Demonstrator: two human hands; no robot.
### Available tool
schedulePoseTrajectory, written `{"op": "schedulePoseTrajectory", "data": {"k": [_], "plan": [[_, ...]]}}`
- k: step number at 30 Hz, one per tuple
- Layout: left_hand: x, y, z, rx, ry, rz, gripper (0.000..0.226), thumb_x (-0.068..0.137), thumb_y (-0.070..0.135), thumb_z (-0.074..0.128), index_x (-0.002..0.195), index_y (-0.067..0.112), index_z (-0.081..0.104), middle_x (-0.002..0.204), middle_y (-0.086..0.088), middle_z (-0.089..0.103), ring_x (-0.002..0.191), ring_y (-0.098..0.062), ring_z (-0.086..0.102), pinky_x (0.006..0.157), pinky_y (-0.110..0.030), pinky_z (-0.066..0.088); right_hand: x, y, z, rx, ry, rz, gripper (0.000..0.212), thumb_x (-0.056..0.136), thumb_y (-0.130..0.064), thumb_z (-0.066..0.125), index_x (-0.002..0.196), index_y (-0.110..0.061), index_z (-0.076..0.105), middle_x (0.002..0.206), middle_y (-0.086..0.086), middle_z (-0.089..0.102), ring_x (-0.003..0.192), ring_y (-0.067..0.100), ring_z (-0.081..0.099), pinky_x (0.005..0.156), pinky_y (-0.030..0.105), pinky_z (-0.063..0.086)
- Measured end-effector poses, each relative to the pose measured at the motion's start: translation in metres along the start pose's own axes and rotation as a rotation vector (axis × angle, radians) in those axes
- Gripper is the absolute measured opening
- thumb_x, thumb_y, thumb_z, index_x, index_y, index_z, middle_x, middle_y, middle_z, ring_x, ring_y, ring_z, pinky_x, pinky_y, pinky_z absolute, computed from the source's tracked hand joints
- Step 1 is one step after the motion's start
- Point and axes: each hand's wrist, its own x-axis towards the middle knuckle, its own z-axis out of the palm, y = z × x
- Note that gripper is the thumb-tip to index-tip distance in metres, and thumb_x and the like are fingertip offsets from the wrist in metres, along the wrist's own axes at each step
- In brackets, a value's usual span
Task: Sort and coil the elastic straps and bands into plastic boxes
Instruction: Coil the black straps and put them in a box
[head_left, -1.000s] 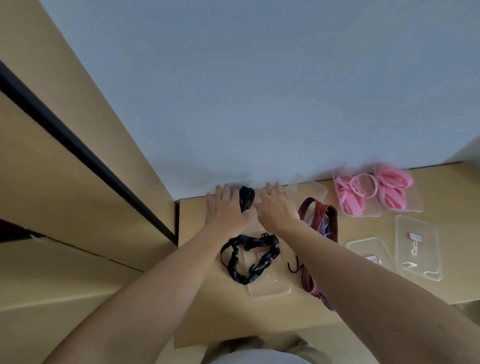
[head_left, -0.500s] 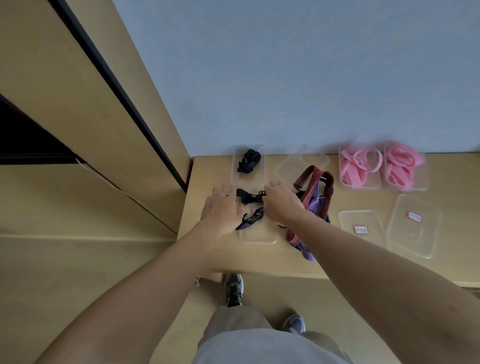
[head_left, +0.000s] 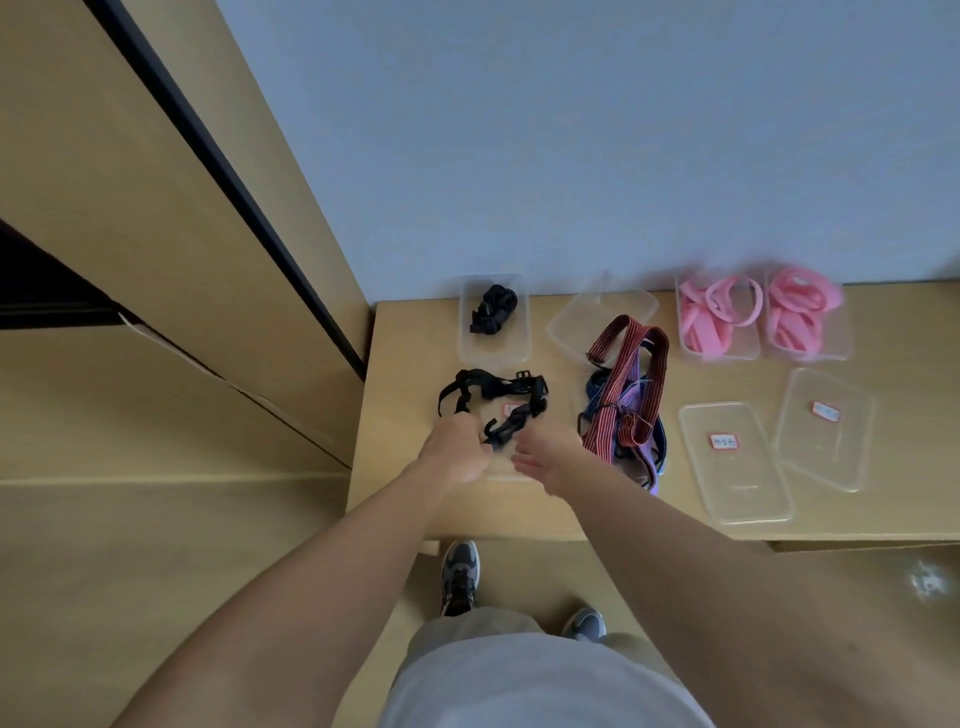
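Black strap (head_left: 493, 397) held at the near-left of the table (head_left: 410, 499); filled boxes in a row by the wall.

Nearest: two grey shoes (head_left: 460, 577) on a tan floor under the table's front edge. Left hand (head_left: 454, 452): fingers curled round one end of the black strap, whose loop lies across a clear labelled lid (head_left: 511, 474). Right hand (head_left: 550, 460): fingers loosely extended just beside the strap's buckle, no grip visible. To the right, a heap of red striped straps (head_left: 626, 384) over blue and purple ones, then two clear lids (head_left: 737, 488) with red labels. Far row: a plastic box (head_left: 470, 348) with a coiled black strap, an empty clear box (head_left: 571, 327), two boxes of pink bands (head_left: 711, 322). Table surface is pale wood, pushed against a blue-grey wall (head_left: 571, 156); a tan cabinet (head_left: 130, 171) with a dark seam stands at the left.
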Motion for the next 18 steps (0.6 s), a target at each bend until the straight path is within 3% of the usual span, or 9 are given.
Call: {"op": "schedulePoseTrajectory", "data": {"k": [2, 3, 5, 7, 9, 11, 14, 18], "plan": [[0.004, -0.003, 0.004, -0.017, -0.013, -0.009, 0.01, 0.09, 0.012, 0.067, 0.087, 0.004, 0.07, 0.085, -0.014, 0.071, 0.081, -0.029, 0.067, 0.067, -0.036, 0.052, 0.003, 0.004, 0.007, 0.063, -0.037, 0.052, 0.045, 0.095, 0.001, 0.052, 0.14, 0.008, 0.049, 0.14, 0.032, 0.051, 0.132, 0.043, 0.05, 0.108, 0.048, 0.047], [0.007, -0.005, 0.006, -0.029, -0.013, -0.016, 0.009, 0.088, 0.012, 0.069, 0.084, 0.003, 0.071, 0.083, -0.014, 0.071, 0.077, -0.028, 0.066, 0.062, -0.034, 0.049, 0.006, 0.007, 0.01, 0.098, -0.029, 0.081, 0.041, 0.095, 0.003, 0.053, 0.136, 0.008, 0.054, 0.135, 0.031, 0.056, 0.129, 0.042, 0.054, 0.104, 0.047, 0.051], [0.012, -0.009, 0.006, -0.054, -0.014, -0.012, 0.011, 0.084, 0.015, 0.073, 0.08, 0.005, 0.07, 0.08, -0.013, 0.072, 0.071, -0.026, 0.064, 0.059, -0.032, 0.045, 0.004, 0.007, 0.016, 0.175, 0.003, 0.104, 0.022, 0.094, 0.001, 0.061, 0.115, 0.004, 0.068, 0.108, 0.021, 0.074, 0.103, 0.029, 0.073, 0.076, 0.034, 0.063], [0.018, -0.013, 0.004, -0.057, -0.036, 0.011, 0.011, 0.084, 0.019, 0.073, 0.081, 0.009, 0.071, 0.079, -0.009, 0.072, 0.075, -0.026, 0.067, 0.061, -0.034, 0.051, 0.004, 0.007, 0.019, 0.206, -0.01, 0.132, 0.006, 0.093, 0.0, 0.064, 0.096, 0.0, 0.07, 0.087, 0.011, 0.076, 0.088, 0.017, 0.075, 0.062, 0.025, 0.06], [0.023, -0.016, 0.0, -0.062, -0.056, 0.044, 0.011, 0.088, 0.025, 0.073, 0.087, 0.014, 0.07, 0.084, -0.004, 0.071, 0.081, -0.024, 0.068, 0.071, -0.039, 0.056, 0.004, 0.005, 0.021, 0.25, -0.002, 0.135, 0.006, 0.093, 0.001, 0.065, 0.094, -0.002, 0.069, 0.088, 0.011, 0.076, 0.092, 0.017, 0.074, 0.07, 0.026, 0.061], [0.026, -0.018, -0.01, -0.101, -0.061, 0.091, 0.011, 0.091, 0.028, 0.072, 0.09, 0.02, 0.065, 0.087, 0.003, 0.068, 0.084, -0.019, 0.065, 0.072, -0.033, 0.054, 0.002, 0.001, 0.024, 0.292, 0.005, 0.099, 0.012, 0.093, 0.001, 0.065, 0.101, -0.007, 0.068, 0.101, 0.012, 0.074, 0.099, 0.02, 0.072, 0.079, 0.03, 0.06], [0.029, -0.016, -0.034, -0.183, -0.038, 0.174, 0.009, 0.094, 0.031, 0.071, 0.092, 0.023, 0.066, 0.086, 0.01, 0.068, 0.084, -0.013, 0.065, 0.068, -0.024, 0.048, -0.008, -0.01, 0.029, 0.34, -0.023, -0.043, 0.018, 0.093, -0.003, 0.067, 0.106, -0.015, 0.066, 0.103, 0.009, 0.072, 0.092, 0.02, 0.068, 0.08, 0.03, 0.056], [0.03, 0.003, -0.081, -0.397, 0.01, 0.254, 0.012, 0.094, 0.033, 0.071, 0.1, 0.023, 0.072, 0.093, 0.007, 0.075, 0.088, -0.011, 0.072, 0.078, -0.027, 0.057, -0.033, -0.044, 0.032, 0.318, -0.057, -0.316, 0.015, 0.097, -0.014, 0.065, 0.112, -0.015, 0.068, 0.103, 0.008, 0.07, 0.086, 0.017, 0.065, 0.079, 0.03, 0.053]]}}
